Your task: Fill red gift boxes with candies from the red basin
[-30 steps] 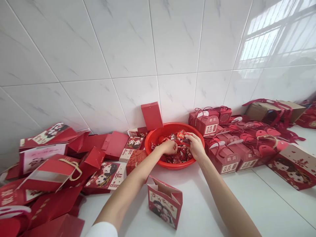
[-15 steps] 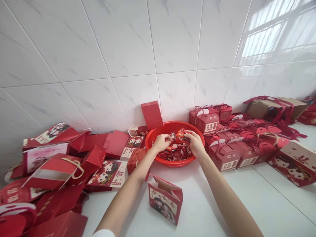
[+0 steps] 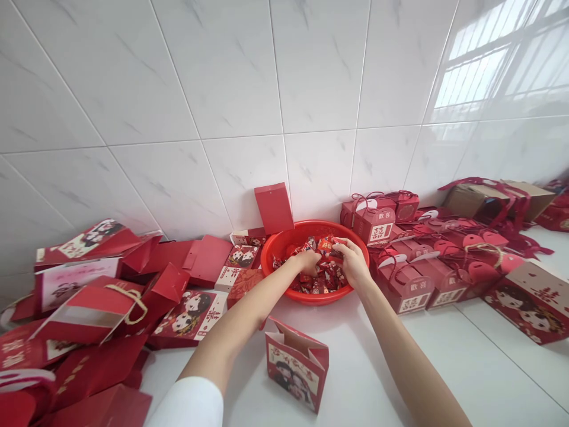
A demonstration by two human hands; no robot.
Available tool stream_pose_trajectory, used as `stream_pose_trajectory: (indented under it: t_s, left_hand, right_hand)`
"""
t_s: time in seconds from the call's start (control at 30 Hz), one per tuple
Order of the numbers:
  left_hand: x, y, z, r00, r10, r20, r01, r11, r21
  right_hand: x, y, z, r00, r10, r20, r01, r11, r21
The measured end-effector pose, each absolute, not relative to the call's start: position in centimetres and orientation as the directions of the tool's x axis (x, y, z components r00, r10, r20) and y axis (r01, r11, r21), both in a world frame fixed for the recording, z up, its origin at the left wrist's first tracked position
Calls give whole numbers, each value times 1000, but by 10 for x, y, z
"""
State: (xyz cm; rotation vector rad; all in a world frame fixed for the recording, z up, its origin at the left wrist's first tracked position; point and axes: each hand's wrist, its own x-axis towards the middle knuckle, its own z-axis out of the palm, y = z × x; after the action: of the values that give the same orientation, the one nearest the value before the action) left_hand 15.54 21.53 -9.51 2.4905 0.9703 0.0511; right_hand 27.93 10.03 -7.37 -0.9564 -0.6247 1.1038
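Note:
A red plastic basket (image 3: 322,299) full of wrapped candies (image 3: 317,284) stands against the wall. Inside it, my left hand (image 3: 307,262) reaches down among the candies with its fingers bent; what they pinch, if anything, is hidden. My right hand (image 3: 352,261) is at the basket's right side, its thumb and fingers closed on red-wrapped candy. Nearer to me, between my forearms, an open red paper gift bag (image 3: 296,367) with a cartoon couple on its front stands upright.
Red gift boxes (image 3: 413,284) with cords crowd the right side. A heap of red bags and boxes (image 3: 98,308) covers the left. One flat red box (image 3: 273,207) leans on the tiled wall (image 3: 240,178). A larger printed box (image 3: 531,302) sits far right.
My left hand has moved right and lower into the candies. The right hand stays at nearly the same spot, still holding candy.

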Motion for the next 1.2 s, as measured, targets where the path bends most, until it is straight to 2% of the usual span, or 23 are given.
stream_pose_trajectory:
  t_s: [0.13,0.3,0.4,0.47,0.57,0.7,0.83,0.93,1.03,1.13,1.2]
  left_hand:
    - [144,211,-91,743,649,-164,631,-596,496]
    - [127,206,-75,716,698,-4,540,-550,637]
    - [122,199,-71,700,707,103,404,-511,759]
    - [119,193,-71,659,735,163,258,-424,868]
    - [113,182,-73,571,803,169,126,-289,949]
    - [107,169,-73,589,796,138,74,-224,972]
    - [106,161,-73,664,735,141,63,-242,968]
    - [105,160,-74,678,724,125,100,-259,961]
    - [99,154,-71,642,762,80,213,-278,937]
    - [81,136,-55,567,813,134,300,-354,886]
    - [62,113,-36,573,795,201,251,-403,880]
  right_hand:
    - [279,101,-75,344,938,-33,-451,135,-882]
    - [280,101,-74,348,937,-37,-454,134,-881]
    - [281,101,-73,344,938,-43,-466,131,-875]
    - [281,101,-73,336,941,-37,-466,132,-875]
    - [280,101,-74,308,951,-26,-464,126,-877]
    - [279,98,-73,212,977,-2,-412,88,-907]
    - [278,94,-70,151,988,16,-328,65,-942]
    - [278,92,-67,133,991,5,-284,43,-958]
    - [278,90,-66,117,993,-3,-255,27,-966]
    - [279,91,-66,127,992,-4,-244,28,-969]
    - [279,91,-67,146,989,-4,-242,32,-970]
